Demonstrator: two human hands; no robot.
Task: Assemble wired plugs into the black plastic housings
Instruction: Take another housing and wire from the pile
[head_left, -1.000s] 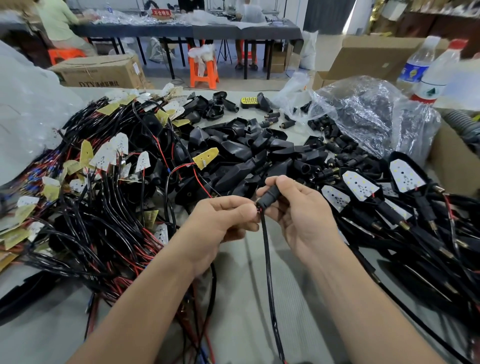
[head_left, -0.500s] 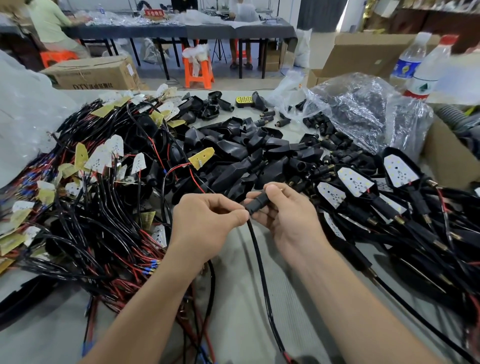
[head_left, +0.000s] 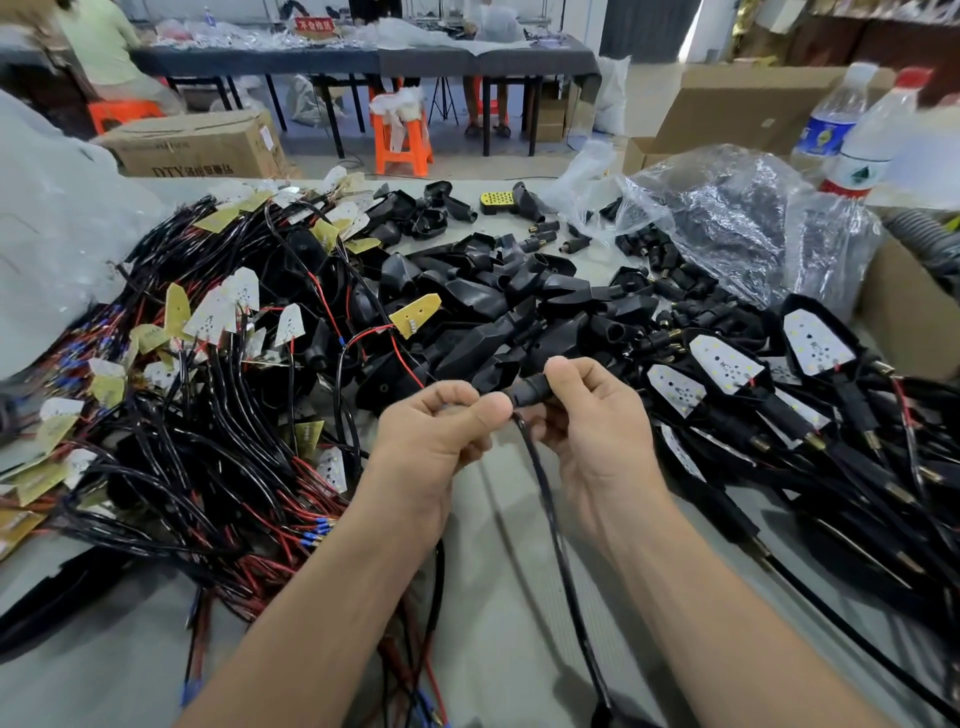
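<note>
You held a small black plug (head_left: 531, 389) in the air between both hands, above the grey table (head_left: 498, 613) and just in front of the heap of black housings (head_left: 493, 306). Your right hand (head_left: 589, 421) gripped the plug's right end, thumb on top and curled fingers beneath. Your left hand (head_left: 441, 434) had its fingers curled in, with the thumb pinching the plug's left end against the forefinger. A black cable (head_left: 553, 525) hung from the plug down between your wrists toward the table's near edge. A tangle of wired boards (head_left: 208, 415) lay to the left, and finished housings (head_left: 779, 395) with white boards inside lay to the right. A clear plastic bag (head_left: 727, 223) sat behind them.
</note>
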